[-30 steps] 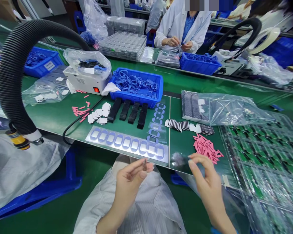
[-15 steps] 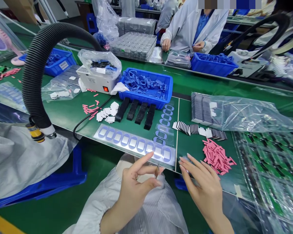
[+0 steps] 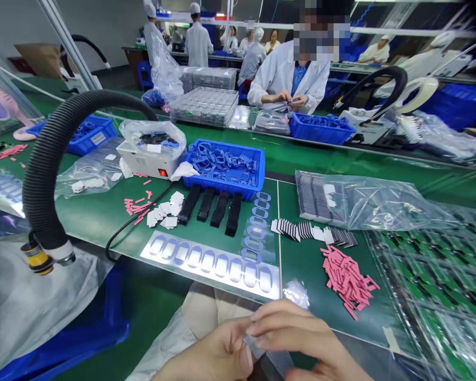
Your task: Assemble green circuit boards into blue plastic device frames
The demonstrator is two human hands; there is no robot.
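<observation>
My left hand and my right hand meet low in the view, in front of the table edge. Between them is a small grey flat piece, pinched by the left thumb and fingers. The right fingertips close over its upper end; its kind is partly hidden. Just beyond the hands lies a crumpled clear film. A pale strip with a row of blue oval frames lies along the table edge, and a clear sheet of similar frames lies behind its right end.
Pink strips are heaped at the right, near white-and-black pads and bagged pads. Black straps lie before a blue bin of blue parts. A black hose arches at left. A co-worker sits opposite.
My right hand, open over the table edge before, has come in to the left hand and closed on the piece. Both hands sit lower in view, and the camera has tilted up.
</observation>
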